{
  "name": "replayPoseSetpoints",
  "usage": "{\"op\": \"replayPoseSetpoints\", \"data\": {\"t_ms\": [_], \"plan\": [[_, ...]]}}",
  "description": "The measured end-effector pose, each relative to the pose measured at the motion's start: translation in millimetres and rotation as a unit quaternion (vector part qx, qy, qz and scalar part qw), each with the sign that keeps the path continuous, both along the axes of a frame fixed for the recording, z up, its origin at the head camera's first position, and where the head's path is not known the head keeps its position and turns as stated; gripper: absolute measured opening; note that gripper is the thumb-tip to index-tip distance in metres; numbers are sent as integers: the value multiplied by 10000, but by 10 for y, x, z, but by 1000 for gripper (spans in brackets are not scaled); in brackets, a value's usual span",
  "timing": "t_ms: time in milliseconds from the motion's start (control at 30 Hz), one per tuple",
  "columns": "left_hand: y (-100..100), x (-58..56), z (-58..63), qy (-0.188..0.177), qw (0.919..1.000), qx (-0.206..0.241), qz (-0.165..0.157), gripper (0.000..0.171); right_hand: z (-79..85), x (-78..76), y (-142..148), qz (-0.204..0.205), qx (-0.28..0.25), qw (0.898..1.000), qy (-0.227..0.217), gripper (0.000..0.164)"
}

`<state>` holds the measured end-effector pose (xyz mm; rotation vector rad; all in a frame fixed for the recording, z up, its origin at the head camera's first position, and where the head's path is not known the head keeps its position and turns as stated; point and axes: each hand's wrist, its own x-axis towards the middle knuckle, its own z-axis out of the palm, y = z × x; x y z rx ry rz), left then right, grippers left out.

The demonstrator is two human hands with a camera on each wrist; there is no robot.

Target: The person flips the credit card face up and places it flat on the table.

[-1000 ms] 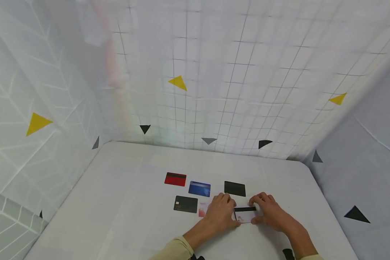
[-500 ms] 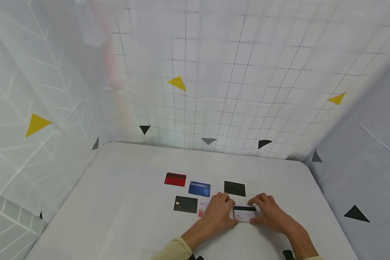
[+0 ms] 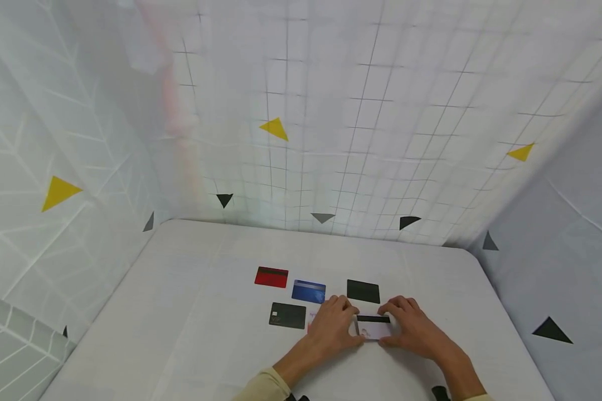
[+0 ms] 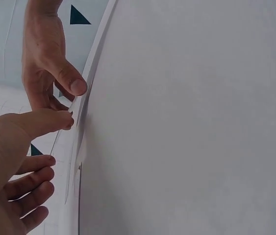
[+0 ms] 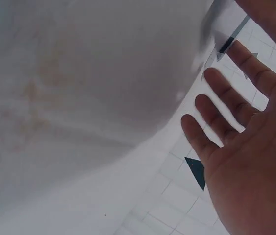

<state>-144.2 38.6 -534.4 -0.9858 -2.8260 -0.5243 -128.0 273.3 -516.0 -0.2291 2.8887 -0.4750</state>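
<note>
You pinch the white striped card (image 3: 373, 329), left hand (image 3: 331, 325) at its nine o'clock end, right hand (image 3: 412, 326) at three. It sits toward five o'clock in the head view, a black card (image 3: 363, 291) near its twelve.

The left sleeve (image 3: 265, 385), at the lower middle of the head view, is pale khaki with a banded cuff. The right sleeve (image 3: 479, 397) shows only a matching edge at the lower right. A small black piece (image 3: 440, 393) sits beside the right forearm. The left fingers (image 4: 36, 197) are bare.
</note>
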Motion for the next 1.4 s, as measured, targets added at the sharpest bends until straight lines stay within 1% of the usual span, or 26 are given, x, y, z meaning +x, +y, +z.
{"op": "replayPoseSetpoints", "data": {"t_ms": [133, 300, 433, 667, 733, 967, 1067, 1300, 1400], "plan": [[-96, -24, -2, 66, 9999, 133, 37, 55, 14, -5, -56, 144, -80, 9996, 211, 60], [-229, -67, 6, 28, 9996, 294, -7, 57, 57, -5, -152, 59, -252, 9996, 119, 63], [-331, -81, 15, -90, 9991, 414, -53, 58, 73, -13, -221, 100, -353, 9992, 168, 61], [-465, -84, 20, -47, 9990, 421, -125, 60, 89, -5, -329, 165, -648, 9977, 118, 60], [-496, -84, 33, -88, 9989, 450, -107, 60, 92, -1, -355, 172, -650, 9976, 170, 61], [-615, -94, 111, -305, 9984, 465, -79, 62, 72, -18, -426, 313, -622, 9959, 575, 60], [-675, -101, 109, -413, 9979, 492, -70, 63, 74, -24, -468, 357, -672, 9951, 632, 61], [-777, -144, 59, -514, 9972, 543, 35, 58, 120, -44, -580, 356, -837, 9927, 788, 60], [-803, -148, 60, -646, 9962, 583, 27, 57, 132, -52, -603, 392, -951, 9915, 799, 60]]}}
